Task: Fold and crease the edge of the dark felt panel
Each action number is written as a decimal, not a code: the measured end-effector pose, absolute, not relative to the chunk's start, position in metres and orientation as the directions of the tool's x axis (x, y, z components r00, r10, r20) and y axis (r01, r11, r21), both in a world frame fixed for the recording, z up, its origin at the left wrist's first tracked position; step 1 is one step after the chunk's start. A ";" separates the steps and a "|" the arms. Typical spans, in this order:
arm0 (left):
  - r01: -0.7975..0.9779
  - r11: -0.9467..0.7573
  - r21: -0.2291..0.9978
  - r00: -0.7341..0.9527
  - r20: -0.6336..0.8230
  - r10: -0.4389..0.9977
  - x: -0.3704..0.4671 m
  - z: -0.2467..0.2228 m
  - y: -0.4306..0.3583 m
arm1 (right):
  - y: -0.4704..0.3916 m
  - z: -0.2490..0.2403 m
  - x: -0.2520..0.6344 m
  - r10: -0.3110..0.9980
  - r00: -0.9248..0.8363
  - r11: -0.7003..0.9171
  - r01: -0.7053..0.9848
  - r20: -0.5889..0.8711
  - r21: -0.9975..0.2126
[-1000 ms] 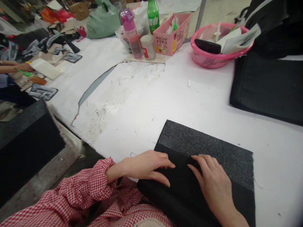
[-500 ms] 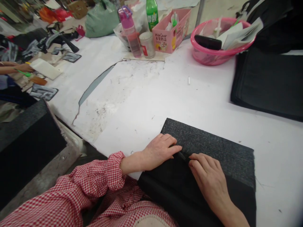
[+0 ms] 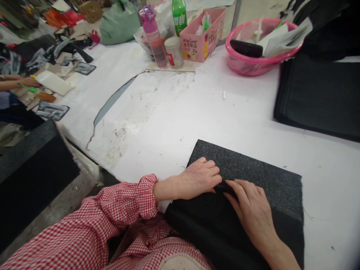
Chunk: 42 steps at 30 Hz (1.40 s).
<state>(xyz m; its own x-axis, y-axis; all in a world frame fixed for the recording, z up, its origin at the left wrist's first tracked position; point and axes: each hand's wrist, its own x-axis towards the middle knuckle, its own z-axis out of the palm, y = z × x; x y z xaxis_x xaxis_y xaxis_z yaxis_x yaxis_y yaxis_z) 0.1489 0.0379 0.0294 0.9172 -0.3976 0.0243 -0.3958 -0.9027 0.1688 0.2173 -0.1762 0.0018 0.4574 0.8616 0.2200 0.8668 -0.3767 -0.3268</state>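
Note:
A piece of smooth black fabric (image 3: 208, 221) lies over a dark grey, ribbed-looking panel (image 3: 253, 168) at the table's near edge. My left hand (image 3: 201, 179) is closed on the fabric's upper edge, its fingertips curled under and partly hidden. Just to its right, my right hand (image 3: 250, 210) pinches the same edge between thumb and fingers. Between the two hands the edge is raised in a small fold. The panel's far strip stays uncovered beyond the hands.
A stack of black sheets (image 3: 320, 97) lies at the right. Behind stand a pink basin (image 3: 247, 69), a pink box (image 3: 194, 47), a glass jar (image 3: 174, 54) and a purple-capped bottle (image 3: 156, 41). At far left another person's hand (image 3: 28, 81) is near a white block (image 3: 54, 82).
My left hand has shifted right, closer to my right hand, and its fingers have curled in on the fabric edge. The right hand has barely moved, its thumb now gripping the fold.

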 end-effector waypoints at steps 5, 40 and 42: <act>-0.375 -0.905 0.200 0.925 0.027 -0.378 0.146 0.030 0.045 | -0.178 0.004 0.218 0.862 0.471 -0.393 0.855 0.189 -0.337; -0.220 -0.897 0.384 0.974 0.133 -0.181 0.106 0.027 0.101 | -0.178 -0.002 0.213 0.799 0.519 -0.384 0.829 0.304 -0.406; -0.288 -0.877 0.384 0.957 0.131 -0.257 0.114 0.019 0.084 | -0.177 -0.001 0.212 0.797 0.524 -0.395 0.828 0.300 -0.397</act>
